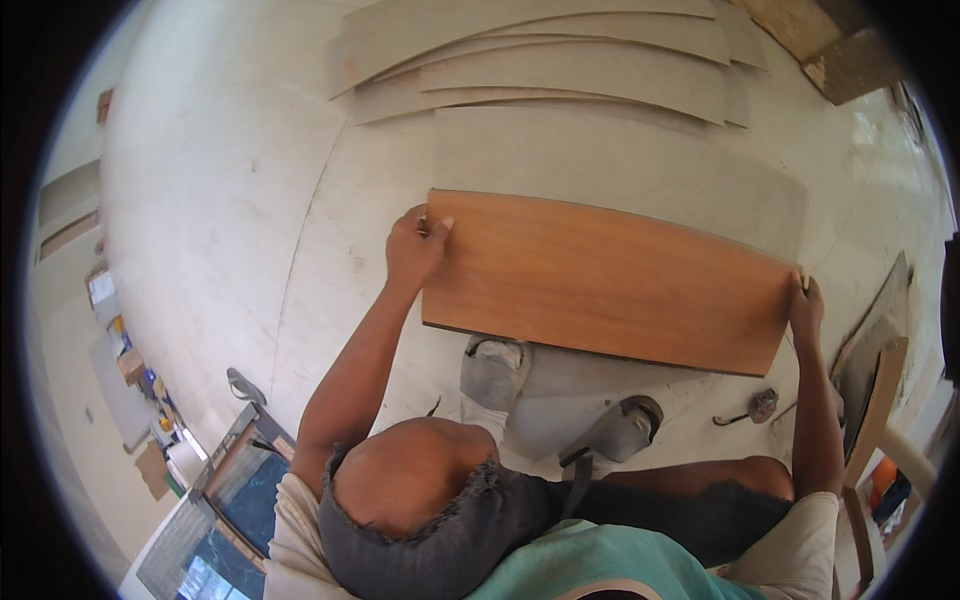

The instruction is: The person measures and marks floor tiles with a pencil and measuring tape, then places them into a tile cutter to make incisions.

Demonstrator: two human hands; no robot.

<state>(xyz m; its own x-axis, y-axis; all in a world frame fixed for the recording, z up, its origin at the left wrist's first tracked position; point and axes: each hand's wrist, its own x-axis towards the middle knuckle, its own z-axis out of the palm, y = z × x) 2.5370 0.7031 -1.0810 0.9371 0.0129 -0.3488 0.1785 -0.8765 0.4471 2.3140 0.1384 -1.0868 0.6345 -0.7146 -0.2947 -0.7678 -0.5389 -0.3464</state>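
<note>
Head view, looking down past my knees to the floor.

Item one: brown wooden board (600, 280), a long rectangle lying flat on the pale floor (220, 200). Its long axis runs left to right, with the right end sitting a little nearer to me than the left; the short edges face left and right. It rests partly over a grey sheet (620, 160) of similar shape that shows beyond its far edge.

Item two: my left hand (415, 245), at the far left corner of the board, fingers curled and closed on that corner, thumb on the top face. A small dark thing seems pinched there; I cannot tell what it is.

Item three: my right hand (806, 305), at the right short edge, fingers wrapped down over it, gripping the board's end.

Item four: my two feet in grey sandals (495, 365), just near of the board's near edge, the left one touching or under it.

Item five: stack of grey curved strips (560, 60), far side, well apart from the board.

Item six: small round metal tool (762, 405) on the floor, near right, beside my right forearm.
</note>
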